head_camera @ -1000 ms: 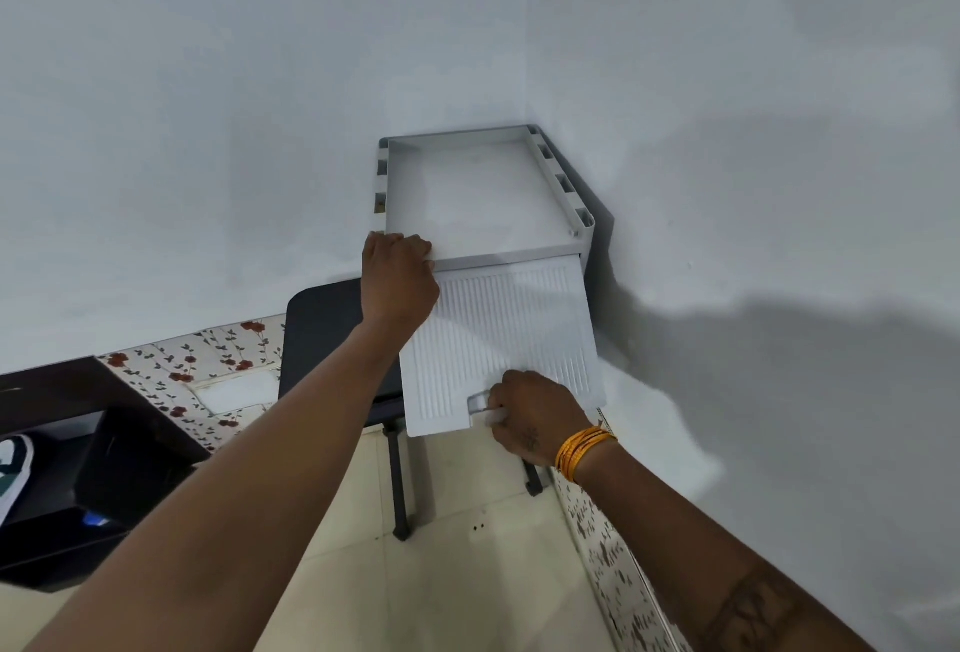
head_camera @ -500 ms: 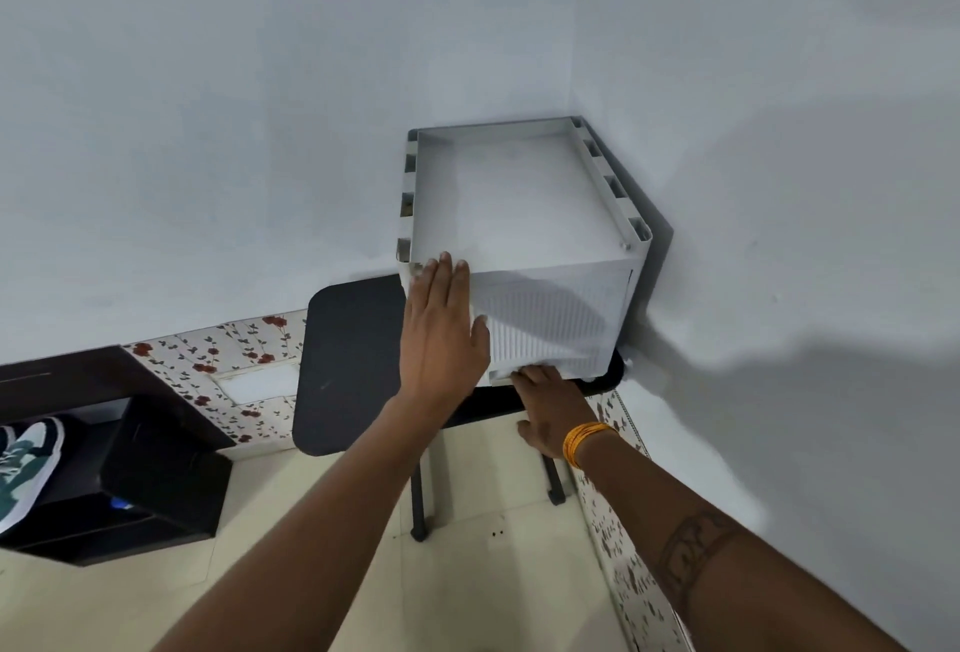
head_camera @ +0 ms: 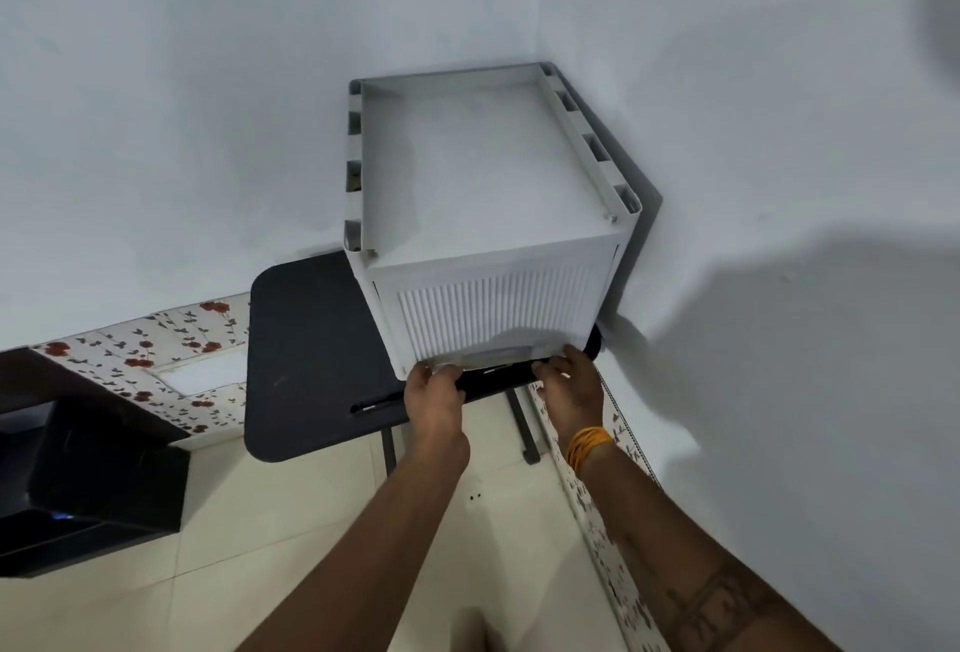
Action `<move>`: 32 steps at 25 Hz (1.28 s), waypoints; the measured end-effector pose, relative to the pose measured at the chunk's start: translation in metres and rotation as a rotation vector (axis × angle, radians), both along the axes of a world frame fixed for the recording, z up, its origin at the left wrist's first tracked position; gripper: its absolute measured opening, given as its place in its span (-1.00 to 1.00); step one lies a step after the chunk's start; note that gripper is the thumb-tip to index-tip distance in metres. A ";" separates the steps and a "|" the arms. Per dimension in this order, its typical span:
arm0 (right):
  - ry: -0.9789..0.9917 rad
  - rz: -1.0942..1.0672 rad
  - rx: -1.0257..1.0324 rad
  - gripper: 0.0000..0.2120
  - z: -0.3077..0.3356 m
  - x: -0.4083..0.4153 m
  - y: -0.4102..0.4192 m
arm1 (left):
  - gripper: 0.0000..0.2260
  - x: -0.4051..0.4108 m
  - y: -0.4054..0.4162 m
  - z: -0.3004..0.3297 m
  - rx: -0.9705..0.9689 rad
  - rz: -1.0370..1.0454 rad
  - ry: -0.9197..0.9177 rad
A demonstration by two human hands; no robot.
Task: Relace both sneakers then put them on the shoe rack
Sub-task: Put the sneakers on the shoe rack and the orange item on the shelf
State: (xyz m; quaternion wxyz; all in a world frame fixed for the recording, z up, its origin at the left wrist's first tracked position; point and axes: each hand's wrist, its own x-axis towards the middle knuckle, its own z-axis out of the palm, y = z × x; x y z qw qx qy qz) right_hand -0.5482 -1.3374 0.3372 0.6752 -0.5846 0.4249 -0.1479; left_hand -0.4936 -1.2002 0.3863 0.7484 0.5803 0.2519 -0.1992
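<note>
Rack (head_camera: 488, 184), a white box with a ribbed front door (head_camera: 493, 311), stands on the black table (head_camera: 311, 350) in the wall corner. Both hands sit at the door's lower edge: left hand (head_camera: 434, 394) and right hand (head_camera: 571, 386), fingers curled at the clear handle (head_camera: 493, 356). Whether either grip actually pinches it cannot be told. Sneakers not in view. Advice: press evenly on both sides, confirm the door seats flush, brace against sliding.

Shoe rack (head_camera: 488, 184) tight against corner walls (head_camera: 727, 80)
</note>
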 end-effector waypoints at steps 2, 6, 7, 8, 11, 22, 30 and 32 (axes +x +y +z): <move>0.000 -0.054 0.102 -0.24 0.003 0.007 -0.009 | -0.45 0.004 -0.002 -0.001 -0.019 0.023 0.005; -0.071 -0.129 0.223 -0.47 0.015 0.015 -0.006 | -0.46 0.012 -0.003 -0.011 -0.007 0.029 -0.033; -0.075 -0.143 0.229 -0.50 0.014 0.018 -0.007 | -0.47 0.013 -0.003 -0.014 -0.004 0.019 -0.039; -0.068 -0.165 0.226 -0.54 0.010 0.021 -0.008 | -0.48 0.013 -0.002 -0.016 -0.001 0.015 -0.039; 0.006 -0.274 0.131 -0.70 0.003 0.030 -0.011 | -0.51 0.017 0.002 -0.019 -0.003 0.035 -0.019; 0.234 -0.050 -0.389 -0.43 -0.015 0.026 -0.038 | -0.46 0.034 0.024 -0.034 0.430 0.019 -0.396; 0.159 -0.298 -0.165 -0.59 -0.021 0.044 -0.014 | -0.25 0.043 0.031 -0.041 0.487 -0.129 -0.570; 0.184 -0.284 -0.113 -0.71 -0.022 0.051 -0.010 | -0.27 0.049 0.035 -0.045 0.518 -0.173 -0.584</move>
